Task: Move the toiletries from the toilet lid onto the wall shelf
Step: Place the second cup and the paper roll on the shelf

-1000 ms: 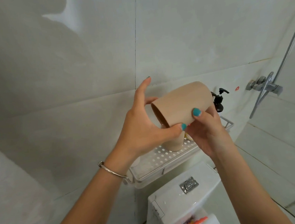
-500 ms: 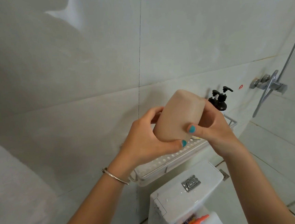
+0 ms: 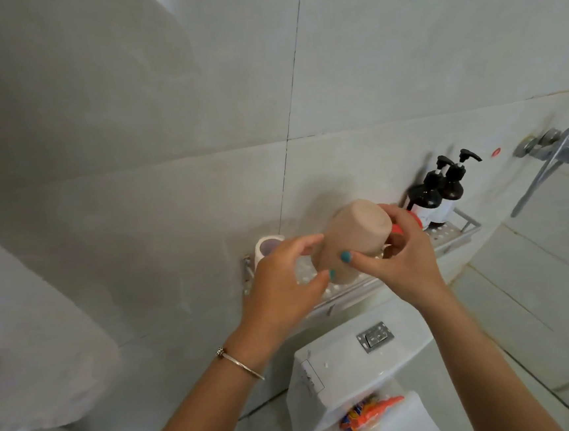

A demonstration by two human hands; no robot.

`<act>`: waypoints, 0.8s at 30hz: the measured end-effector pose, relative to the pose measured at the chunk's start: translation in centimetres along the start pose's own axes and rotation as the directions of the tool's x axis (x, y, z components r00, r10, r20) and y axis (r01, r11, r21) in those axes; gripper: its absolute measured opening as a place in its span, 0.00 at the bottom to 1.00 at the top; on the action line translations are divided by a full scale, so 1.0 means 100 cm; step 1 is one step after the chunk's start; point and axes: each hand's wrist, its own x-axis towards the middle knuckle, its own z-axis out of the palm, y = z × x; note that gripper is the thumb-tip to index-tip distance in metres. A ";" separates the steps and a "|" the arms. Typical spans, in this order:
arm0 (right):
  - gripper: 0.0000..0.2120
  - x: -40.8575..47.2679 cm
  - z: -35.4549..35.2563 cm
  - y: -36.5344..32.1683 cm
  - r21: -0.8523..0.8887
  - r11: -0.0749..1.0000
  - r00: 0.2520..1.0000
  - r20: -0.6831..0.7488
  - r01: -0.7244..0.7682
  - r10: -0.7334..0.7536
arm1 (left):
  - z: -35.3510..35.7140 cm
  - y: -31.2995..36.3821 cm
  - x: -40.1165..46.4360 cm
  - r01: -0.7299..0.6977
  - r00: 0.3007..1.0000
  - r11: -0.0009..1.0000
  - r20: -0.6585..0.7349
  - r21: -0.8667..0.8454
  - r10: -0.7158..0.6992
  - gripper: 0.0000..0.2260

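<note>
Right hand (image 3: pixel 400 260) clasps upturned cup (image 3: pixel 353 236) over wall shelf (image 3: pixel 456 231) | left hand (image 3: pixel 282 284) loose beside it | bottles (image 3: pixel 436 195) shelved; orange packet (image 3: pixel 369 412) remains on toilet lid (image 3: pixel 421 420).

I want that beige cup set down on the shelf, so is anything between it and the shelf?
Partly. The upside-down beige cup hangs over the perforated wall shelf, apparently going onto another beige cup beneath; the left hand hides that spot.
</note>
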 end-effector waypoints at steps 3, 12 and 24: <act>0.34 0.002 0.014 0.015 -0.118 0.993 1.000 -0.021 0.021 -0.024 | 0.018 -0.006 -0.010 0.042 0.997 0.998 0.070 -0.054 -0.038 0.26; 0.34 -0.002 0.031 0.047 -0.291 0.956 1.000 0.024 -0.013 0.021 | 0.045 -0.024 -0.008 0.156 0.982 0.979 0.130 -0.128 -0.139 0.31; 0.30 -0.009 0.023 0.070 -0.354 0.933 0.998 0.007 -0.061 0.068 | 0.058 -0.031 -0.001 0.269 0.960 0.944 0.127 -0.190 -0.249 0.33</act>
